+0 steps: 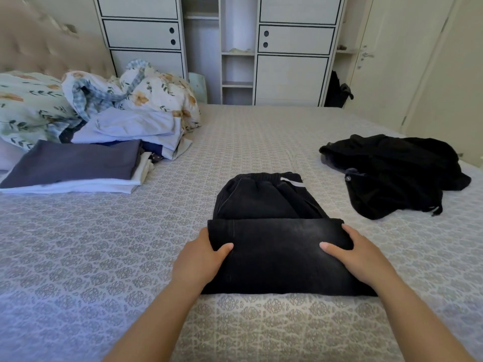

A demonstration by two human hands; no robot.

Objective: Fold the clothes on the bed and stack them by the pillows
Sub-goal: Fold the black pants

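Near the bed's (78,257) front edge, well apart from the pillows (28,100), the left hand (201,257) and right hand (358,254) grip the half-folded black trousers (277,246) at both sides; thick, soft cloth, probably heavy, best held at these folded edges.

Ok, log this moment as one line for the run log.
step: folding black pants | left hand: grips left edge | right hand: grips right edge | folded stack: by pillows | black clothes: unfolded

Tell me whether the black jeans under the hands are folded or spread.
Partly folded: the black jeans have their lower part doubled over toward the waistband, held by left hand and right hand.
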